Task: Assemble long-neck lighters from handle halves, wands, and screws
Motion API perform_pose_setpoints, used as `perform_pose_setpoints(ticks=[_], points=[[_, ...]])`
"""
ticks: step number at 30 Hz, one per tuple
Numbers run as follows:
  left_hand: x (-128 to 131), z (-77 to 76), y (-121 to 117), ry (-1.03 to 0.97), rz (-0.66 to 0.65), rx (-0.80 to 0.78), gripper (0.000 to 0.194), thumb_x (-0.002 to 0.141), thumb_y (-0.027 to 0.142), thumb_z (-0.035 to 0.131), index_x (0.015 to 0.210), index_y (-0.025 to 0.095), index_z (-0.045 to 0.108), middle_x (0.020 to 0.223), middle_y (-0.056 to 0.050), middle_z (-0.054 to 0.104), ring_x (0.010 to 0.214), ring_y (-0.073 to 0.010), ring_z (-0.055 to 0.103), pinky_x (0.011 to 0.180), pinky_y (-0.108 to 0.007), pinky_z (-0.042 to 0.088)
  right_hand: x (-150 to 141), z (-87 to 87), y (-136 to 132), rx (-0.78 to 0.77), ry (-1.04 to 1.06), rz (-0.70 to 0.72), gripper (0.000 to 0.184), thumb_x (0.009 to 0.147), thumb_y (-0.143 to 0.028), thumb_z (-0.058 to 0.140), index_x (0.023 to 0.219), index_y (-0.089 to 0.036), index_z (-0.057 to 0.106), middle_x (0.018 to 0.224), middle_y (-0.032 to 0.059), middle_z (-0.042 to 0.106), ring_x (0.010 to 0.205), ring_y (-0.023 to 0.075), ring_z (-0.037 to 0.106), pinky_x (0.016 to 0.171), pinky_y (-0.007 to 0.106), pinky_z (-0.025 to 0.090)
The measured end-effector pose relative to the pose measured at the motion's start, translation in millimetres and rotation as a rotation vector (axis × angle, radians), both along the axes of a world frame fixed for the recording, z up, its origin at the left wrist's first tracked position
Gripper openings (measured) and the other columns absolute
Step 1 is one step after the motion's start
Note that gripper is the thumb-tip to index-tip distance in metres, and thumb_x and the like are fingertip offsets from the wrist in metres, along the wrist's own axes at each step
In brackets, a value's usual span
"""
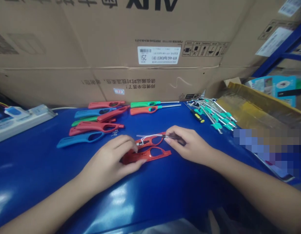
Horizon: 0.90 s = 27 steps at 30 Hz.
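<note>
Two red halves of a gas lighter casing lie side by side under my hands. My left hand [116, 154] is curled around the butt end of the nearer casing half [154, 153], thumb in front and fingers behind. In the farther casing half [155, 140] there is a small dark part [145, 142] with a thin white wire [150, 136]. Between thumb and fingers, my right hand [189, 141] pinches a slim dark-handled tool [178, 139] at the front end of that half. Its exact kind is hard to make out, and its tip is near the wire.
Several red, blue and green lighter casings [84, 140] lie at the left. Two lighters with metal tubes [171, 105] are behind. At the right are metal tubes with green parts [215, 117], a yellow-black screwdriver [198, 117] and a carton [262, 104]. A power strip [25, 122] stands far left.
</note>
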State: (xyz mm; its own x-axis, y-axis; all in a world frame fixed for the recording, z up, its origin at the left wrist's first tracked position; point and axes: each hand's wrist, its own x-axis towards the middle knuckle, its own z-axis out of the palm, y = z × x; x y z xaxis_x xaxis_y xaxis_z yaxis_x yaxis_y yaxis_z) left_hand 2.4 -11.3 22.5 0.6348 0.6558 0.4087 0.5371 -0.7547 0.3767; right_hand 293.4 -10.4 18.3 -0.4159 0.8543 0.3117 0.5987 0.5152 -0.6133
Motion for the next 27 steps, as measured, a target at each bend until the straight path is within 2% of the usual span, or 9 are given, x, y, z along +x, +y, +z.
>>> perform_pose_setpoints(ticks=[2,4,7,9,13,18,24,27], points=[[4.0,3.0,-4.4,-0.087,0.071,0.076,0.019,0.093,0.026,0.071,0.089,0.02,0.053,0.092,-0.002,0.062,0.088,-0.0161,0.062,0.08,-0.028,0.05,-2.0,-0.6,-3.5,0.0,0.017,0.022,0.011,0.101,-0.033,0.058,0.103,-0.022,0.059,0.081,-0.003,0.065,0.064,0.0089,0.056,0.062,0.022,0.041],[7.8,5.8,-9.2,-0.148,0.108,0.142,0.021,0.092,0.022,0.072,0.093,0.02,0.052,0.097,-0.003,0.063,0.093,-0.0167,0.062,0.086,-0.029,0.05,-4.4,0.3,-7.8,0.001,0.024,0.059,0.009,0.101,-0.031,0.058,0.105,-0.022,0.058,0.085,-0.0026,0.067,0.066,0.0089,0.058,0.063,0.022,0.043],[12.7,6.3,-15.5,-0.175,0.107,0.18,0.031,0.089,0.025,0.076,0.112,0.018,0.055,0.116,-0.007,0.065,0.112,-0.0211,0.062,0.101,-0.034,0.049,-8.8,2.9,-14.6,0.012,0.015,0.108,0.007,0.101,-0.028,0.058,0.105,-0.022,0.057,0.087,-0.0025,0.068,0.066,0.0083,0.059,0.064,0.021,0.043],[15.7,3.9,-18.9,-0.147,0.063,0.115,0.037,0.092,0.025,0.073,0.124,0.02,0.056,0.121,-0.007,0.067,0.115,-0.0207,0.062,0.103,-0.034,0.048,-12.0,4.3,-18.6,0.026,-0.005,0.127,0.006,0.101,-0.026,0.058,0.105,-0.022,0.057,0.089,-0.0023,0.068,0.065,0.008,0.058,0.063,0.02,0.043],[20.2,-4.5,-22.1,-0.148,-0.011,0.003,0.031,0.097,0.024,0.067,0.127,0.02,0.06,0.117,-0.004,0.073,0.105,-0.0167,0.069,0.095,-0.028,0.053,-16.4,4.6,-23.2,0.033,-0.034,0.168,0.007,0.101,-0.024,0.057,0.107,-0.021,0.058,0.093,-0.0008,0.07,0.069,0.0084,0.061,0.065,0.02,0.046],[23.4,-10.5,-21.7,-0.242,-0.023,-0.033,0.027,0.094,0.018,0.071,0.121,0.018,0.067,0.113,-0.003,0.076,0.095,-0.0118,0.073,0.085,-0.018,0.056,-16.5,3.1,-22.8,0.089,-0.076,0.227,0.008,0.103,-0.024,0.055,0.107,-0.019,0.06,0.095,0.0013,0.073,0.074,0.0104,0.066,0.066,0.021,0.048],[25.1,-8.9,-23.4,-0.285,-0.05,-0.021,0.019,0.091,0.015,0.075,0.11,0.017,0.075,0.101,-0.003,0.079,0.088,-0.0111,0.074,0.085,-0.017,0.057,-18.0,0.6,-22.6,0.171,-0.145,0.285,0.014,0.105,-0.026,0.053,0.112,-0.019,0.062,0.104,0.004,0.076,0.093,0.0153,0.072,0.082,0.026,0.051],[24.7,-9.3,-23.8,-0.3,-0.041,0.008,0.017,0.09,0.015,0.076,0.106,0.016,0.076,0.097,-0.002,0.079,0.083,-0.0104,0.074,0.082,-0.016,0.057,-20.1,0.5,-23.7,0.161,-0.115,0.299,0.012,0.105,-0.024,0.053,0.111,-0.018,0.062,0.103,0.0037,0.074,0.095,0.0141,0.07,0.084,0.024,0.051]])
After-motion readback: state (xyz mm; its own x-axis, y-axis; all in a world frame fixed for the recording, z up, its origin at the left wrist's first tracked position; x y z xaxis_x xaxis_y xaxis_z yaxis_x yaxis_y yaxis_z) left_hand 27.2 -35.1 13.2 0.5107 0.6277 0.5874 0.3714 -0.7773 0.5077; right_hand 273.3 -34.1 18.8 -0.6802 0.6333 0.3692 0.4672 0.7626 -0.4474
